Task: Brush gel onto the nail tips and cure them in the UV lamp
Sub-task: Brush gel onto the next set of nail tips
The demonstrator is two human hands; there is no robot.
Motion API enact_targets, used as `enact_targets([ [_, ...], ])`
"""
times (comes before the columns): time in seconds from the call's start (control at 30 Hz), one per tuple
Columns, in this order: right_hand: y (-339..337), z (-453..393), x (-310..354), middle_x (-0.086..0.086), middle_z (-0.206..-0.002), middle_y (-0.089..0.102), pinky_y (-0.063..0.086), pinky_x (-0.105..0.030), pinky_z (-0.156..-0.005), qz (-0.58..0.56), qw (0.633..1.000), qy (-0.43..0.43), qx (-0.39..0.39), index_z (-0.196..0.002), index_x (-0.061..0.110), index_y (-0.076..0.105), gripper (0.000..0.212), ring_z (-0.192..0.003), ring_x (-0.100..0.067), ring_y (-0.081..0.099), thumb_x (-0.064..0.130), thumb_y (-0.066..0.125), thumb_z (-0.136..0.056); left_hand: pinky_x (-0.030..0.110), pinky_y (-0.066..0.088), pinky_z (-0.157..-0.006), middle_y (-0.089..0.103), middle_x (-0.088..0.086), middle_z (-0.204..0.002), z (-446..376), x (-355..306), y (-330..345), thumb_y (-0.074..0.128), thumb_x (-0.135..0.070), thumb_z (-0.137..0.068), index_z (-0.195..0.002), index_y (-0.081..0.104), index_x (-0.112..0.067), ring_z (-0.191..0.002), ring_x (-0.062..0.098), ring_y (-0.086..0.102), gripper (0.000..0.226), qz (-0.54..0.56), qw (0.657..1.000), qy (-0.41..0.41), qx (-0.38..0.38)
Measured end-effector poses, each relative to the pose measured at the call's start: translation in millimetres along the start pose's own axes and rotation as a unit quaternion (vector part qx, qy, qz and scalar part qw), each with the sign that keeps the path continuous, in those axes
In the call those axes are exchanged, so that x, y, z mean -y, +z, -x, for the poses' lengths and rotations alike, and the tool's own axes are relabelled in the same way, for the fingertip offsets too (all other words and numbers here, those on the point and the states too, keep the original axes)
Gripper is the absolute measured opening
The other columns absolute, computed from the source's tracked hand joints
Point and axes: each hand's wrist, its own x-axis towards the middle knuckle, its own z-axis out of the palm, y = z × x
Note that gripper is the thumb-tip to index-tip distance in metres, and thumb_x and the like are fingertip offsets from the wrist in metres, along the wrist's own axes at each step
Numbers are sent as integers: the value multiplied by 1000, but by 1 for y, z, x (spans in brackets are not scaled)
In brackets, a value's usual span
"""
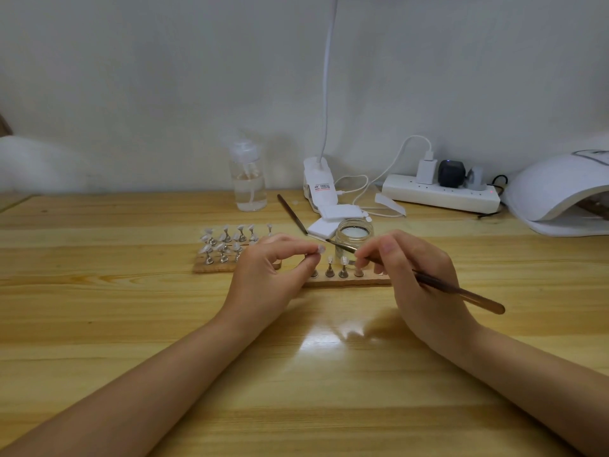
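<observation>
My left hand pinches a small clear nail tip on its metal stand, lifted above the near wooden strip. My right hand grips a thin brown brush, whose bristle end points left toward that tip. Three more stands with tips are upright on the near strip. A second wooden board behind my left hand carries several tips on stands. An open glass gel jar sits just behind the brush. The white UV lamp stands at the far right.
A clear pump bottle stands at the back. A second brush and white pads lie near the jar. A clip lamp base, cables and a power strip line the wall on the wooden table.
</observation>
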Motion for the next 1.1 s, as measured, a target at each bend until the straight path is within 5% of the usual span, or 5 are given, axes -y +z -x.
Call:
enact_targets([
  [0.3, 0, 1, -3, -1, -64, 63, 48, -21, -64, -19, 1000, -8, 6, -71, 16, 62, 35, -66, -7, 61, 27, 35, -90, 6, 40, -75, 65, -18, -76, 0, -1, 0, 70, -7, -76, -77, 67, -37, -82, -1, 59, 30, -4, 1000, -15, 0],
  [0.6, 2, 0, 0, 20, -63, 57, 38, -5, -62, 23, 1000, -10, 12, -77, 21, 62, 29, -66, 8, 56, 29, 37, -90, 9, 40, -74, 65, -15, -76, 1, -3, 0, 70, -5, -76, -82, 71, -26, -80, 0, 59, 22, -14, 1000, -18, 18],
  [0.9, 0, 2, -4, 2, -57, 60, 40, -9, -57, -63, 998, 3, 11, -68, 15, 62, 35, -54, 0, 56, 27, 36, -89, 21, 46, -82, 66, -20, -79, 2, -5, -1, 70, -9, -76, -78, 68, -34, -88, 4, 62, 25, -2, 1000, -20, 2],
  [1.1, 0, 2, -4, -5, -57, 65, 45, -16, -44, -80, 996, 37, -32, -81, 24, 59, 35, -43, -9, 57, 47, 36, -91, 21, 47, -79, 68, -18, -78, 2, -3, -1, 72, -13, -75, -82, 72, -27, -85, 1, 62, 15, 16, 1000, -12, 0],
])
